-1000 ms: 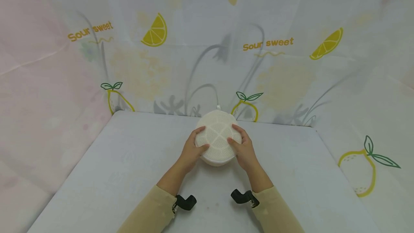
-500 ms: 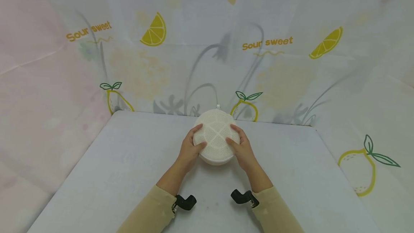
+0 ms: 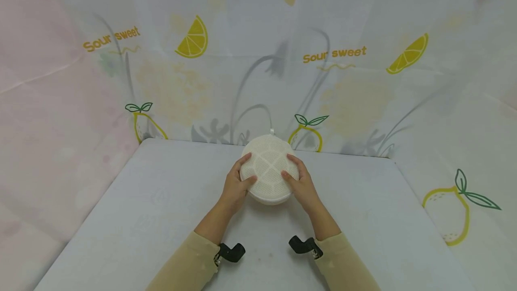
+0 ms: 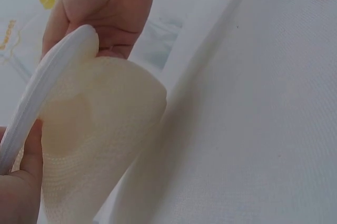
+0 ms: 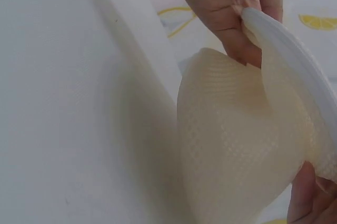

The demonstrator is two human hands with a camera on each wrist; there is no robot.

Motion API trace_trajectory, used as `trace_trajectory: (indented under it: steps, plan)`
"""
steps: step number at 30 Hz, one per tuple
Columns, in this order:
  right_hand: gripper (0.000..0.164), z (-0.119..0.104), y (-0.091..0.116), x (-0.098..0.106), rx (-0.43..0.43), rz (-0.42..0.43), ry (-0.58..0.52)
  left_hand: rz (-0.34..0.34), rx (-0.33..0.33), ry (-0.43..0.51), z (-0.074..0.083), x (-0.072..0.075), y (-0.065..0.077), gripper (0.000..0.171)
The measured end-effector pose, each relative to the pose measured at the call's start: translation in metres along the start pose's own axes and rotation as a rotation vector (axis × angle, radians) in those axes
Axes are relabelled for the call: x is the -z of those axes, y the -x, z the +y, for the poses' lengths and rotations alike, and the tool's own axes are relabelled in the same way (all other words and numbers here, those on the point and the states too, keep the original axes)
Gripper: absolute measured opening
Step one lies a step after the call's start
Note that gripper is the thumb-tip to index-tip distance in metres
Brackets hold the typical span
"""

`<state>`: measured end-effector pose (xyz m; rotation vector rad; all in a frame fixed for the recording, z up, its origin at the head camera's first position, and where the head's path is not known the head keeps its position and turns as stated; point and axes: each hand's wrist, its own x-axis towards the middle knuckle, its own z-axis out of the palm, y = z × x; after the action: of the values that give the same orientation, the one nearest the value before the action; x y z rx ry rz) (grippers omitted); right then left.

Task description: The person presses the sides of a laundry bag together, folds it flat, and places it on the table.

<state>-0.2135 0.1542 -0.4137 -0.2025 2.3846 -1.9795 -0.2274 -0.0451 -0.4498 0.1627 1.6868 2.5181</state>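
A round cream mesh laundry bag (image 3: 269,165) is held over the middle of the table, its flat ribbed face tipped toward the head camera. My left hand (image 3: 235,187) grips its left side, thumb on the face. From the opposite side my right hand (image 3: 304,187) holds it the same way. In the left wrist view, a white zipper edge (image 4: 45,84) runs round the rim, and the mesh body (image 4: 105,97) bulges out behind it. Both hands also show at the rim in the right wrist view. A small loop tab (image 3: 272,131) stands up at the bag's top.
The white table (image 3: 169,219) spreads out under the hands. Behind it hangs a cloth backdrop (image 3: 250,26) printed with lemons and lettering, which continues along both sides. A black camera mount (image 3: 232,253) sits on the left wrist, another mount (image 3: 302,245) on the right.
Both hands and the laundry bag have shifted slightly left and up in the head view. The hold on the bag looks the same throughout.
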Motion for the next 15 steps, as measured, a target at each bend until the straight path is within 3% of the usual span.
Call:
trace_trajectory:
  steps: [15]
  plan:
    - [0.055, -0.0005, 0.0014, 0.0007, 0.051, 0.005, 0.062, -0.009, -0.032, 0.043, 0.0015, -0.0016, 0.0015, 0.069]
